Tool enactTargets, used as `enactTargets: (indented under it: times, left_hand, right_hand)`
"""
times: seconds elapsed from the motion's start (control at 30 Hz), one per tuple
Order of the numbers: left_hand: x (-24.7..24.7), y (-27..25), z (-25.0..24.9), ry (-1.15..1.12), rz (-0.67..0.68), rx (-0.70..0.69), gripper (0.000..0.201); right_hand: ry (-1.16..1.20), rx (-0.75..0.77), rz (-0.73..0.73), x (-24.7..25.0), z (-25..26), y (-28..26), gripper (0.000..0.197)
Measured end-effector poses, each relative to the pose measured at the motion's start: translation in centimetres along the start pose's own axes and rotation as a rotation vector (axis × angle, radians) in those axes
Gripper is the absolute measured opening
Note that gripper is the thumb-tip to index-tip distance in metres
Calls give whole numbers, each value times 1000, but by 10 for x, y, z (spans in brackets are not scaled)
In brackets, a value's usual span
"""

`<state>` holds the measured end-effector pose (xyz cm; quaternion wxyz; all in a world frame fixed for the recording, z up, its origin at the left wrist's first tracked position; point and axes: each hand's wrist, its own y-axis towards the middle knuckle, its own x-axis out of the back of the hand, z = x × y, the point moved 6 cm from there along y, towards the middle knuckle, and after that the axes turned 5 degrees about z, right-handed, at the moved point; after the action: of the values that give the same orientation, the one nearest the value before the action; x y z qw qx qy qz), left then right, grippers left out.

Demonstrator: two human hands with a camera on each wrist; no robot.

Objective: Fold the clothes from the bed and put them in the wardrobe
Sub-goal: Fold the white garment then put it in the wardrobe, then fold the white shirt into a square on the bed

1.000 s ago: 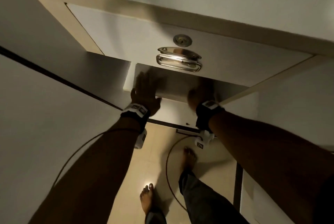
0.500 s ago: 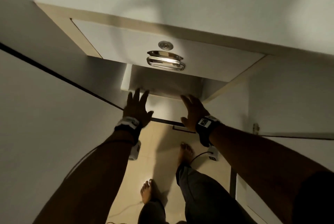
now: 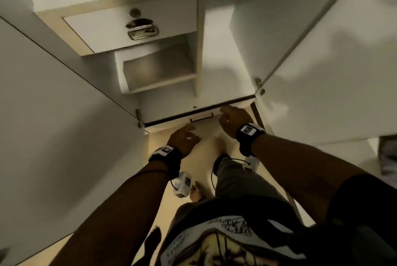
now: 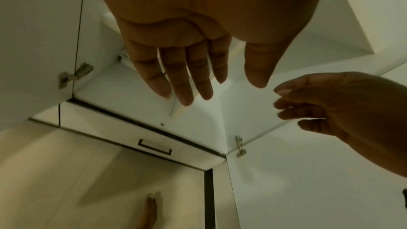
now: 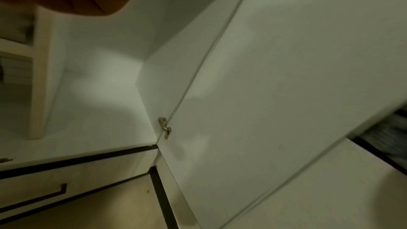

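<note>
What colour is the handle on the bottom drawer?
Black: the bottom drawer's handle is a thin dark bar, clearest in the left wrist view.

White wardrobe [image 3: 217, 55], both doors swung open. Inside, low shelf [image 3: 163, 82] bearing folded pale cloth [image 3: 154, 68], beneath drawer [image 3: 137, 27] with metal handle. Below, tan floor [image 4: 72, 177], bare feet on it.

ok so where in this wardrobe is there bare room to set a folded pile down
The wide white wardrobe floor, right of the cream upright divider, shows bare back to the wall. The small cubby shelf below the white drawer with the chrome handle looks bare but shallow. The front edge is crowded: left hand and right hand hover there, holding nothing.
</note>
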<state>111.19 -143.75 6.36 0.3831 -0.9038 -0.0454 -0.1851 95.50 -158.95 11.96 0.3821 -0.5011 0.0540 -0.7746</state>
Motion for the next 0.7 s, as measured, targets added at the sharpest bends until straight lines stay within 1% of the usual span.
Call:
enactTargets:
  times: [0.03,0.07,0.17,0.27,0.33,0.43,0.5,0.57,0.6,0.63,0.7]
  left_hand:
    - [-13,-10,6,32,55,8,52]
    - [-21,-16,11,76,77,15,51]
    - [-44,-38,15,243,55,3,49]
    - [-76,-60,7,334,87,-83,45]
    - [-104,-76,1,406,158,-152,44]
    - [-146,-98,9,607,286,-230,44]
    - [-172,-116,25,755,342,-275,43]
    - [-195,-135,47,901,394,-296,41]
    - [-204,-146,60,968,427,-296,41]
    - [-217,-161,72,1047,478,-312,41]
    - [-235,-191,91,1150,540,-347,41]
  right_hand:
    - [12,-32,-47,-2,-12,-26,32]
    - [25,-61,-76,-3,-21,-47,29]
    - [28,-141,-132,-13,-58,-114,26]
    - [9,-223,-176,-30,-99,-172,24]
    - [3,-323,-190,-44,-130,-214,26]
    - [51,-470,-231,-71,-174,-279,28]
    - [129,-574,-234,-102,-196,-325,30]
    - [205,-644,-183,-144,-213,-371,34]
    - [233,-664,-138,-168,-217,-394,35]
    - [255,-691,-129,-192,-219,-424,36]
    - [255,-738,-158,-233,-214,-484,32]
